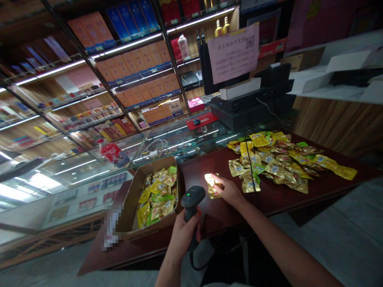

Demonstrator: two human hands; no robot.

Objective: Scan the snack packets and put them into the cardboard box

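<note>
My left hand [184,231] is wrapped round the grip of a black barcode scanner [193,197], which shows a small green light on top. In my right hand [228,190] I pinch a gold snack packet [213,187] just above the dark red table, its upper part lit brightly in front of the scanner's head. To the left stands an open cardboard box [128,201] holding several yellow, gold and green snack packets [160,191]. Right of my right hand lies a loose heap of similar snack packets [278,159]. Part of the scanner's handle is hidden by my fingers.
Behind the dark red table [197,159] runs a glass display counter [176,137]. A cash register [251,105] and a monitor with a pink paper sign [233,54] stand at the back. A dark cable [249,155] crosses the packet heap. Stocked shelves [131,67] fill the wall.
</note>
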